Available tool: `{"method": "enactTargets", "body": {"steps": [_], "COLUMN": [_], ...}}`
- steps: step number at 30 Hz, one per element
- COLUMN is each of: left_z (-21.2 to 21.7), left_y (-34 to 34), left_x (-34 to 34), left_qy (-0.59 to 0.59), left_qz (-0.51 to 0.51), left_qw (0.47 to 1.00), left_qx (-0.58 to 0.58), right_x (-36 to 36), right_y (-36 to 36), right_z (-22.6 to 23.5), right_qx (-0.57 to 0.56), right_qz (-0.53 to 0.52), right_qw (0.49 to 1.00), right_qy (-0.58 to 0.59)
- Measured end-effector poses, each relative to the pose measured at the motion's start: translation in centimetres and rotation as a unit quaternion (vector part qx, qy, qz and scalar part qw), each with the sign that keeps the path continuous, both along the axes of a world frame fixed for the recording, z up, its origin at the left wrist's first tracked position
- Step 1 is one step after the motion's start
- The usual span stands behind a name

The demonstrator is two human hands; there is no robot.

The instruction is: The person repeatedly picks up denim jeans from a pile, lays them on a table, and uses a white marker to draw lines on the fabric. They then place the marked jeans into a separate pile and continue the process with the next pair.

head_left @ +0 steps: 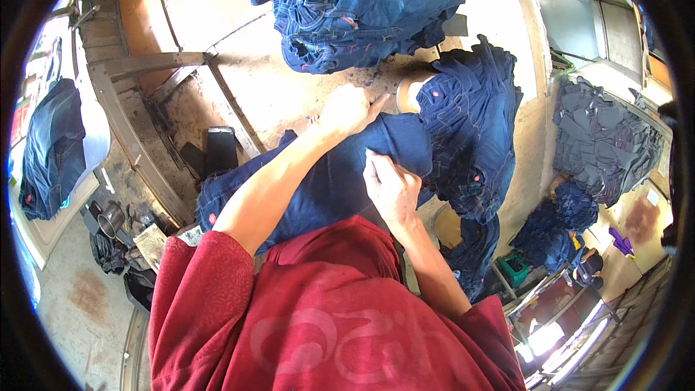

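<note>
A pair of dark blue jeans (326, 185) lies across the worn worktable (275, 87) in front of me. My left hand (349, 110) is closed on the folded top edge of the jeans, fingers curled. My right hand (389, 188) pinches the same fabric a little lower, near my body. The jeans' waist part (470, 130) with red buttons hangs off to the right. My red sleeves and shirt fill the lower part of the view.
A heap of blue jeans (355, 7) sits at the table's far side. Grey garments (604, 141) are piled at the right, more blue ones (557, 228) below them. Another pair of jeans (51, 148) lies on a white surface at left. A wooden frame (137, 65) runs along the table's left.
</note>
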State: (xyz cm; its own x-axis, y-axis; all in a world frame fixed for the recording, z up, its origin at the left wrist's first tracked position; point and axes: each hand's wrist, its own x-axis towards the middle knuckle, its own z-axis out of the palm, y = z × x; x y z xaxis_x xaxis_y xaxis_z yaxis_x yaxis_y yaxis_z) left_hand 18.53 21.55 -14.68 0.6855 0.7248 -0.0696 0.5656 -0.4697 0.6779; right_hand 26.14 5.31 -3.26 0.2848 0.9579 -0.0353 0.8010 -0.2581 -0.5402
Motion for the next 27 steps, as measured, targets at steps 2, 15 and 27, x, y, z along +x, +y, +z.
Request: {"method": "enactTargets", "body": {"steps": [2,15,27], "left_z": [-0.3,0.6,0.8], "left_y": [0.0,0.0,-0.1], "left_x": [0.1,0.0,-0.1], "left_qy": [0.021,0.019,0.029], "left_qz": [-0.006,0.019,0.010], "left_qw": [1.000,0.999,1.000], "left_qx": [-0.003,-0.020,0.005], "right_x": [0.1,0.6,0.8], "right_y": [0.3,0.5,0.7], "right_z": [-0.2,-0.2,0.7], "right_qx": [0.006,-0.030,-0.096], "right_qz": [0.025,0.040,0.061], "right_qw": [0.999,0.998,0.992], "right_qy": [-0.032,-0.034,-0.062]}}
